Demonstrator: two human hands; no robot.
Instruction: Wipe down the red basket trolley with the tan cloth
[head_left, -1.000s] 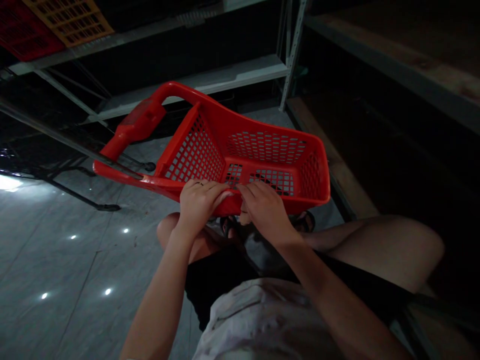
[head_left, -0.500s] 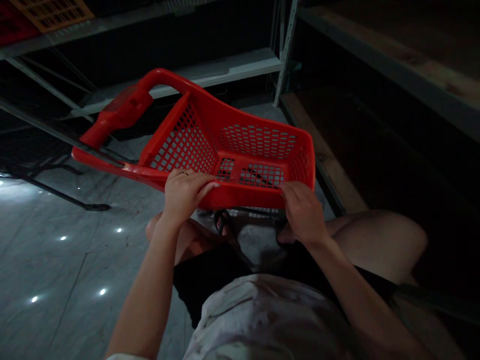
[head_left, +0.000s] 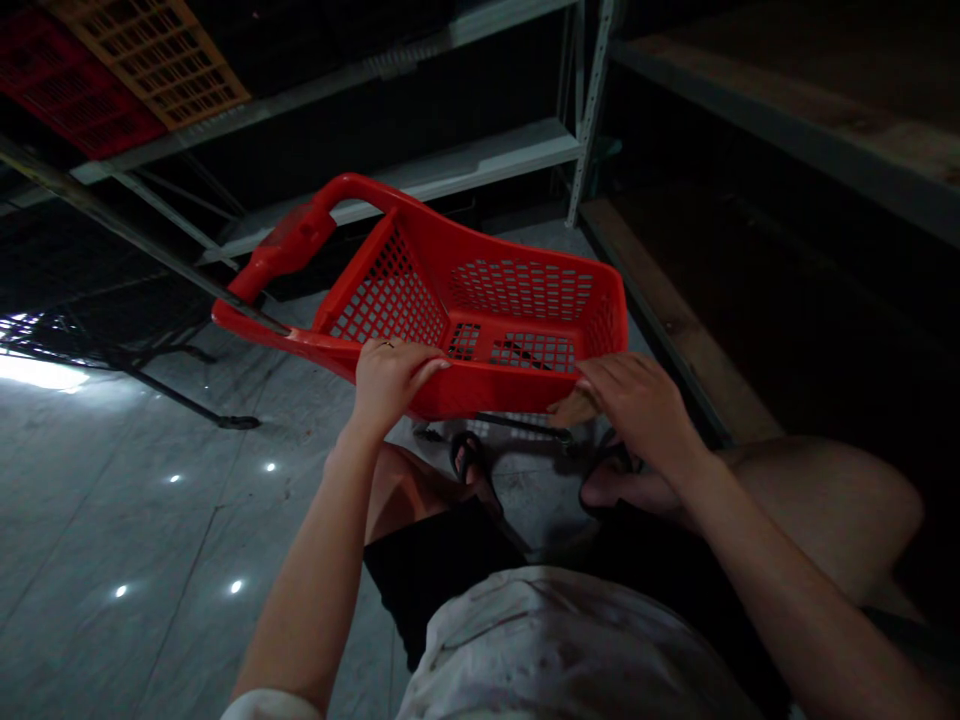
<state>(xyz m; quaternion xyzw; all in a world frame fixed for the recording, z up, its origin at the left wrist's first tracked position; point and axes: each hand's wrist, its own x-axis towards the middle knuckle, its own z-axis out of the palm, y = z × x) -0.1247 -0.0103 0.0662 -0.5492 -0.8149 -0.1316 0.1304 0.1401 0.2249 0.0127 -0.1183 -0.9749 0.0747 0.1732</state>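
Note:
A red plastic shopping cart [head_left: 510, 385] with lattice sides stands in front of my knees, its basket holding nothing visible. Its handle points to the upper left. My left hand [head_left: 390, 385], a ring on one finger, is closed over the near rim of the basket. At the right end of that same rim is my right hand [head_left: 637, 400], fingers curled together. Under those fingers a small brown, crumpled-looking piece [head_left: 574, 407] shows against the cart's outer side; its kind is not clear.
Behind the cart runs a metal shelf rack [head_left: 480, 165], with a yellow crate [head_left: 161, 60] and a red crate [head_left: 71, 85] on its upper level. Dark wooden-edged shelving [head_left: 675, 340] borders the right. Dark metal legs [head_left: 187, 390] stand on the grey floor at left.
The brown piece now shows under my right hand, which has turned flatter and outward. My left hand keeps its place on the rim. The view has shifted, showing more of the crates.

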